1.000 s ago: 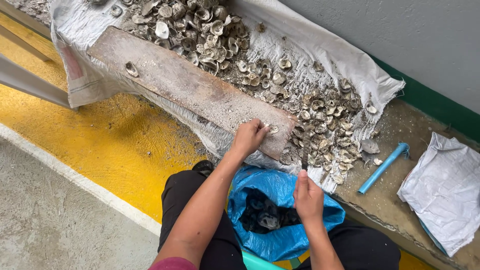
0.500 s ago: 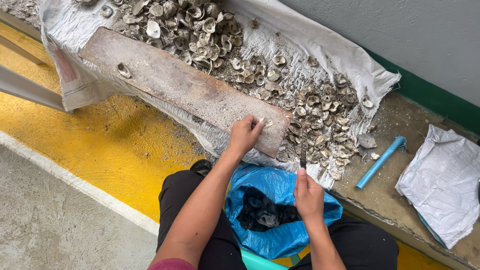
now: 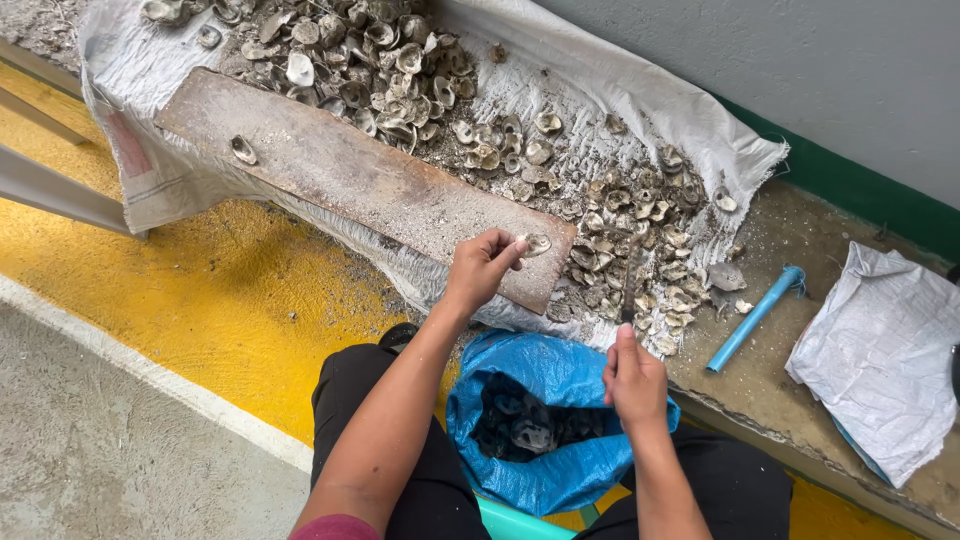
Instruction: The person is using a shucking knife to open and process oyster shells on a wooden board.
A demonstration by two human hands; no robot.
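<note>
Board (image 3: 330, 165): 2 shells | left hand (image 3: 480, 268) pinches shell (image 3: 537, 243) | right hand (image 3: 632, 378) grips knife (image 3: 629, 290)

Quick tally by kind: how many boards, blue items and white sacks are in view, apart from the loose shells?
Long grey wooden board: 1
Blue plastic bag: 1
Blue plastic pipe: 1
White woven sack under the shell pile: 1
Folded white sack at right: 1
Total: 5
Left hand has its grip on one shell; right hand holds a thin dark tool.
</note>
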